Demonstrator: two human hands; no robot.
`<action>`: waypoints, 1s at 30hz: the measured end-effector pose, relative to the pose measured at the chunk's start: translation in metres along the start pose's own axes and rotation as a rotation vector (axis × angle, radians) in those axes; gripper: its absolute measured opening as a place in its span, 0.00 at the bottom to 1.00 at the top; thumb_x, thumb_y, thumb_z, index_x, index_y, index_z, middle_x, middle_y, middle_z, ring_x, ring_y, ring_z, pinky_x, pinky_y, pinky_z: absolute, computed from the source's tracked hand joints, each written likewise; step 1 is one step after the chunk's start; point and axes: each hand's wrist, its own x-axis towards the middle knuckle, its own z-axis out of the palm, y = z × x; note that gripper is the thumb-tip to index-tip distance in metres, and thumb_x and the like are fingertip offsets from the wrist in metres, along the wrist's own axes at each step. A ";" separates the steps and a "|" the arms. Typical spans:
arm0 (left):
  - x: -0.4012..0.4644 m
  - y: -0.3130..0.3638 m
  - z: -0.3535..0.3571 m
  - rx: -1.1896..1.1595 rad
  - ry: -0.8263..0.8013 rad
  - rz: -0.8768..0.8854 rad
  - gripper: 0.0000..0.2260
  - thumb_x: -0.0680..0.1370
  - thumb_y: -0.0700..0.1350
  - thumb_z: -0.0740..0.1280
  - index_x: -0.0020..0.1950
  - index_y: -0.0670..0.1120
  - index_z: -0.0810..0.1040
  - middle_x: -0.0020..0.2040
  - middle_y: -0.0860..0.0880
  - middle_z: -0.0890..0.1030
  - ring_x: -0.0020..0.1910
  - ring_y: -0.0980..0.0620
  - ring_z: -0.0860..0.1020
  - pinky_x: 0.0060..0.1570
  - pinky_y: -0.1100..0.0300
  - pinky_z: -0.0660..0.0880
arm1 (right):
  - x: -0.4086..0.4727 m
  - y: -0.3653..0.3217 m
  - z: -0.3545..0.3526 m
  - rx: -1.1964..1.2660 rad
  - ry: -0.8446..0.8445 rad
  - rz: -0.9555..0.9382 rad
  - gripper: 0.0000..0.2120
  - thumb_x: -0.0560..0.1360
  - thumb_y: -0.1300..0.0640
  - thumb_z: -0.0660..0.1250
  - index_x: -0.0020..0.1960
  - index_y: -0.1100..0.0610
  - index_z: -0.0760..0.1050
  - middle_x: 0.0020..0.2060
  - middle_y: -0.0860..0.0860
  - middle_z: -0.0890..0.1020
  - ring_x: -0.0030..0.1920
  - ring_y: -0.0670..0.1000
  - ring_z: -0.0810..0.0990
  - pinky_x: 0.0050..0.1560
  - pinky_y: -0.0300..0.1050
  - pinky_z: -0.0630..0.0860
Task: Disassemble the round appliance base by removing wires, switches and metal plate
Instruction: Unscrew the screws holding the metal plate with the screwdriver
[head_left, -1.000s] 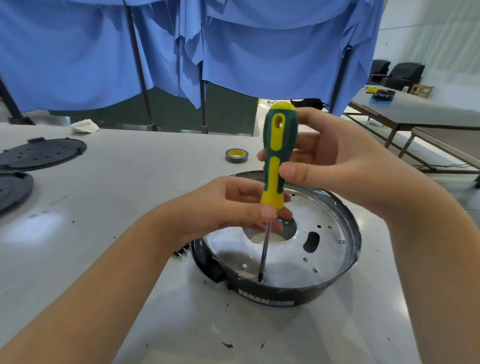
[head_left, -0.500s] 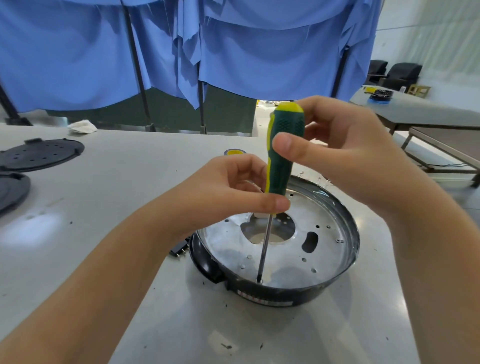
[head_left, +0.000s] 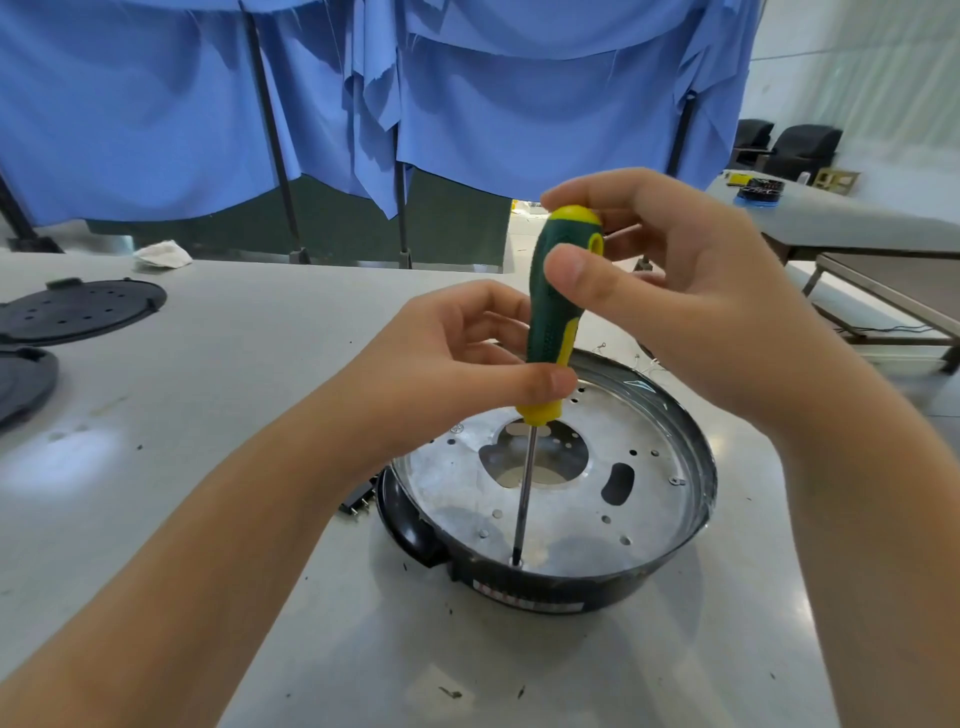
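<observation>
Your screwdriver (head_left: 558, 306) has a dark green handle with yellow cap, stripe and collar. The base (head_left: 561, 587) is black, its plate (head_left: 457, 499) dull silver. Blue cloth (head_left: 156, 104) hangs behind your grey table (head_left: 234, 364).

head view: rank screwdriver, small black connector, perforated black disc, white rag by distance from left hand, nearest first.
From the left hand:
1. Screwdriver, pinched in its fingers.
2. Small black connector, at the base's left edge.
3. Perforated black disc, far left.
4. White rag, back-left table edge.
</observation>
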 end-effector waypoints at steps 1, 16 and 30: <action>0.000 0.000 0.001 -0.004 0.001 0.003 0.23 0.60 0.49 0.77 0.53 0.46 0.80 0.45 0.49 0.85 0.45 0.48 0.85 0.52 0.50 0.81 | 0.000 0.000 0.000 -0.009 0.015 -0.018 0.13 0.73 0.44 0.69 0.57 0.44 0.76 0.47 0.44 0.80 0.47 0.39 0.77 0.49 0.36 0.77; -0.001 0.002 -0.003 0.012 -0.032 0.024 0.20 0.60 0.48 0.77 0.50 0.46 0.81 0.44 0.48 0.86 0.44 0.47 0.85 0.50 0.55 0.81 | -0.001 -0.001 0.004 0.068 0.007 0.001 0.12 0.74 0.49 0.68 0.56 0.49 0.74 0.46 0.44 0.81 0.47 0.43 0.80 0.50 0.43 0.80; -0.001 -0.003 -0.004 0.037 -0.109 -0.021 0.19 0.64 0.46 0.77 0.53 0.48 0.81 0.45 0.51 0.86 0.46 0.51 0.85 0.52 0.56 0.81 | 0.001 0.002 0.002 0.238 -0.020 0.050 0.19 0.74 0.59 0.61 0.64 0.54 0.73 0.52 0.52 0.83 0.53 0.52 0.82 0.57 0.49 0.79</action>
